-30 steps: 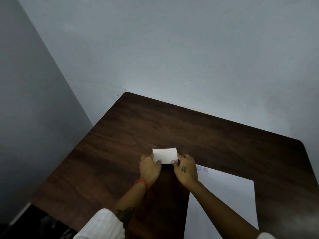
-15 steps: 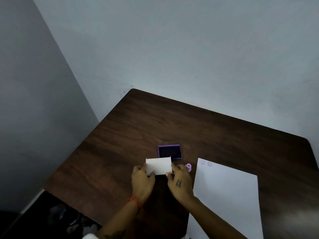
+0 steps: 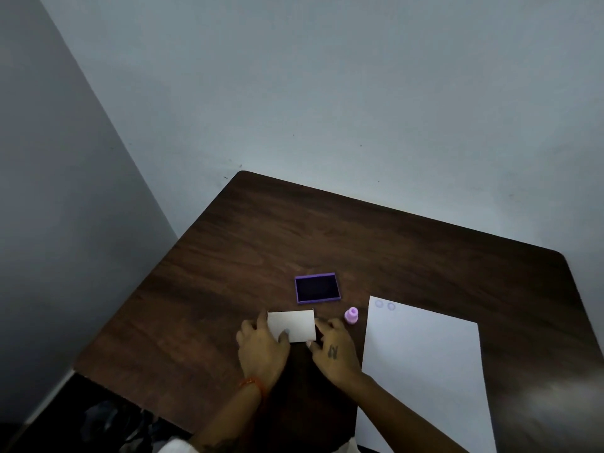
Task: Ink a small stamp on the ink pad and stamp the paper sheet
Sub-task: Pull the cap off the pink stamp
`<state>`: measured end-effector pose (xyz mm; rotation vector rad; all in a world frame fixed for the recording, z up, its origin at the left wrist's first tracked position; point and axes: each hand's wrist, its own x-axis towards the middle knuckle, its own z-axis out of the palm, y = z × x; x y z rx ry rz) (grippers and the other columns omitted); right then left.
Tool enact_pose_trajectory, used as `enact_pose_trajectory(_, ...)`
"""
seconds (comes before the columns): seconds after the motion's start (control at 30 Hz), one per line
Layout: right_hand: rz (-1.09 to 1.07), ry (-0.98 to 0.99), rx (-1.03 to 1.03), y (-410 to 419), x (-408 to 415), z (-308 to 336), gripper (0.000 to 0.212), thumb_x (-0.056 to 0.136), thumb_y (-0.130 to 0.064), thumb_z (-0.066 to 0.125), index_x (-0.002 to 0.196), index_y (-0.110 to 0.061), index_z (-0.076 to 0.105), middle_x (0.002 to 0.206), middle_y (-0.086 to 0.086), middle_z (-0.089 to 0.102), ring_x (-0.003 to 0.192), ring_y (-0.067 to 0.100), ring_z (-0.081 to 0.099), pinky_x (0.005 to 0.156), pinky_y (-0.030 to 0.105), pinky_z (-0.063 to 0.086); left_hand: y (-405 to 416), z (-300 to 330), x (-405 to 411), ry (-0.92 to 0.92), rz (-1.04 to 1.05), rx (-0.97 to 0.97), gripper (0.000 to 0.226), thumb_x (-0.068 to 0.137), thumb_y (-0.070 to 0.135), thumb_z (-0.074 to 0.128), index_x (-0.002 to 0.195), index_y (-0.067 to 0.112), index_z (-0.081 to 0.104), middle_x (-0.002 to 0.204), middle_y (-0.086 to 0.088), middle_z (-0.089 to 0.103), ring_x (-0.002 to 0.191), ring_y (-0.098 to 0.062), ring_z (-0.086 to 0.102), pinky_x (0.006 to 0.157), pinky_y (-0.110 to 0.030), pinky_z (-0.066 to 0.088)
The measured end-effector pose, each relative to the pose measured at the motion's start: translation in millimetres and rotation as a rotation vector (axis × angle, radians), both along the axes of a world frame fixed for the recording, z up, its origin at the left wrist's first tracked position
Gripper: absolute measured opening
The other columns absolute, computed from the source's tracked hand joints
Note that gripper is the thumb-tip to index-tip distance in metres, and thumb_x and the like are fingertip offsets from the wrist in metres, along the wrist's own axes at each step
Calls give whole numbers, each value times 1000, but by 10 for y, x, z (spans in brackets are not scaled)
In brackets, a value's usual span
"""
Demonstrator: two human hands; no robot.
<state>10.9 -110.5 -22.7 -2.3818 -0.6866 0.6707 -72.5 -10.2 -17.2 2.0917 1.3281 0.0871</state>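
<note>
A purple ink pad (image 3: 317, 288) lies uncovered on the dark wooden table (image 3: 228, 263), its dark pad showing. Its white lid (image 3: 294, 323) is nearer to me, held between both hands. My left hand (image 3: 261, 348) grips the lid's left side with the thumb on top. My right hand (image 3: 333, 348) holds the lid's right edge. A small pink stamp (image 3: 351, 316) stands upright between the lid and the white paper sheet (image 3: 421, 371). Two faint round prints (image 3: 385, 305) mark the sheet's top left corner.
Grey walls close in behind and to the left of the table. Its left edge drops to a dark floor with clutter (image 3: 108, 420).
Both hands lifted the white lid off the ink pad and drew it toward me, uncovering the purple pad and the pink stamp. The camera view tilted upward.
</note>
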Motion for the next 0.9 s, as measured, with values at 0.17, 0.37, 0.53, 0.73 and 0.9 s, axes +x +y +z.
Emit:
enact_pose_trajectory(0.17,-137,-174,206,-46,168,185,39,85,-19,62,123,-21,55,130,1,57,116,15,56,104,27,38,-23,105,235,-195,-267,138,67,83,35,63,140,27,30,143,-6,35,128,-23,36,102,-35,38)
enact_pose_trajectory(0.37,-321,-258,200,-195,460,211,40,82,-21,66,120,-14,57,129,7,57,115,21,55,92,20,34,-210,111,653,-332,-528,-57,63,84,14,62,140,20,34,147,-3,34,135,-21,34,110,-30,30)
enact_pose_trajectory(0.53,-288,-86,199,-286,551,53,21,88,-18,59,103,-5,65,109,17,67,96,21,61,90,18,40,-296,37,851,-260,-642,-121,25,91,16,54,115,12,60,123,-9,60,113,-23,55,102,-29,40)
enact_pose_trajectory(0.73,-211,-71,255,-348,661,48,12,85,-14,63,86,-4,71,86,13,73,70,8,57,69,10,48,-337,-15,913,-265,-581,-91,18,89,15,56,104,10,65,111,-10,66,102,-21,58,94,-28,44)
enact_pose_trajectory(0.9,-413,352,396,-469,737,101,20,83,-16,66,101,-7,68,93,7,70,89,21,68,77,23,56,-337,1,840,-400,-505,-281,20,83,16,67,103,13,66,105,-5,70,96,-14,64,90,-27,52)
